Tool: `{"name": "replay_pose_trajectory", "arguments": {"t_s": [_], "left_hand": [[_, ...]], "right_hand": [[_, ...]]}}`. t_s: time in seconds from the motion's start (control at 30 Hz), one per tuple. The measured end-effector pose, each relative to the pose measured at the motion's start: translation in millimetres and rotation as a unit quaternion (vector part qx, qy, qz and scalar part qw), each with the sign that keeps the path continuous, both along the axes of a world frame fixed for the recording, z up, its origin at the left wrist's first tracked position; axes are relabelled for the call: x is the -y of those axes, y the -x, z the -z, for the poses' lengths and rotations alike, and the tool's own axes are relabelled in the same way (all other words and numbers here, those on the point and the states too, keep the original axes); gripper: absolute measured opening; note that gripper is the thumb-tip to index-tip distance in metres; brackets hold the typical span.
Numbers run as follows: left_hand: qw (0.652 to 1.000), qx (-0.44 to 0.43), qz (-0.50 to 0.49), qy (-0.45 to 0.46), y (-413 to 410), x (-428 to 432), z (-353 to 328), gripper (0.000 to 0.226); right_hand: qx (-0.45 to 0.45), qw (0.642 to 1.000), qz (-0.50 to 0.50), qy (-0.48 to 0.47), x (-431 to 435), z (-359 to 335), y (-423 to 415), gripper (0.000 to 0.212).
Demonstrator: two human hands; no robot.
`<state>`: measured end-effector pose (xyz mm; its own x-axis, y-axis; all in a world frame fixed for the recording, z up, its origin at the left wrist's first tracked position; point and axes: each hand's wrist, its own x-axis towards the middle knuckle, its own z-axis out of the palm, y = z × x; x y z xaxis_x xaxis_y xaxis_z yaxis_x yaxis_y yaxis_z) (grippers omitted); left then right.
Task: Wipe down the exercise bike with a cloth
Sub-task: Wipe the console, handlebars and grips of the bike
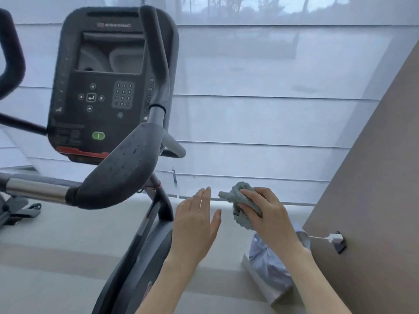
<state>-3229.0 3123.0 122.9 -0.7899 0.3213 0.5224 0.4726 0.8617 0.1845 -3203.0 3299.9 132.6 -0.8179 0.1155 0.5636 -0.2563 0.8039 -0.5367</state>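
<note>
Right hand (269, 214) fingers grasp the bunched cloth (240, 207), right of the bike (108, 98); left hand (195, 225) fingers released, beside the cloth.

We count one exercise bike (147, 257) with one console (108, 87), and on it one green button (98, 135). We see two hands, the left hand (195, 225) and the right hand (269, 214), and one cloth (238, 197). Below we count one plastic bag (269, 268), and one small cord holder (337, 242) on the wall.
</note>
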Motion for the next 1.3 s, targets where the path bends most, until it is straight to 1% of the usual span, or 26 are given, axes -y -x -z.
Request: {"name": "replay_pose_trajectory", "arguments": {"t_s": [0.17,0.37,0.43,0.53,0.67,0.73,0.83,0.93,1.03,1.17,1.23,1.3], "left_hand": [[1.000,-0.011,0.009,0.000,77.6,-24.8,-19.5,0.052],[0.999,-0.029,-0.010,-0.012,134.2,-43.9,-34.4,0.051],[0.999,-0.035,-0.025,-0.013,148.1,-48.7,-38.4,0.051],[0.996,-0.071,-0.052,-0.001,164.8,-56.3,-47.0,0.048],[0.987,-0.110,-0.118,0.019,183.4,-65.7,-66.3,0.051],[0.978,-0.118,-0.170,0.031,190.3,-69.3,-79.6,0.051],[0.962,-0.131,-0.234,0.050,194.0,-70.9,-100.5,0.051],[0.933,-0.161,-0.307,0.090,189.6,-65.6,-122.6,0.048],[0.895,-0.177,-0.388,0.133,174.6,-53.3,-140.6,0.047],[0.843,-0.170,-0.480,0.171,150.6,-38.4,-152.3,0.047],[0.827,-0.161,-0.506,0.183,142.0,-33.0,-152.7,0.047],[0.819,-0.159,-0.517,0.192,136.5,-28.8,-149.5,0.045]], "right_hand": [[-0.017,1.000,0.000,0.019,-25.7,-13.6,74.7,0.028],[-0.009,0.999,-0.019,0.041,-46.1,-22.3,143.0,0.028],[-0.011,0.997,-0.042,0.058,-49.3,-24.3,165.7,0.028],[-0.023,0.992,-0.093,0.077,-52.3,-29.8,203.5,0.030],[-0.054,0.975,-0.195,0.091,-52.1,-45.7,258.5,0.032],[-0.070,0.961,-0.249,0.097,-49.1,-56.7,285.0,0.029],[-0.103,0.931,-0.330,0.118,-39.4,-76.4,317.0,0.031],[-0.152,0.896,-0.390,0.149,-25.1,-102.2,340.6,0.031],[-0.218,0.857,-0.431,0.182,-5.3,-137.9,355.8,0.028],[-0.314,0.793,-0.482,0.202,29.2,-190.7,362.0,0.027],[-0.362,0.770,-0.490,0.189,50.6,-213.8,364.1,0.026],[-0.392,0.758,-0.498,0.155,72.5,-232.4,369.2,0.024]]}}
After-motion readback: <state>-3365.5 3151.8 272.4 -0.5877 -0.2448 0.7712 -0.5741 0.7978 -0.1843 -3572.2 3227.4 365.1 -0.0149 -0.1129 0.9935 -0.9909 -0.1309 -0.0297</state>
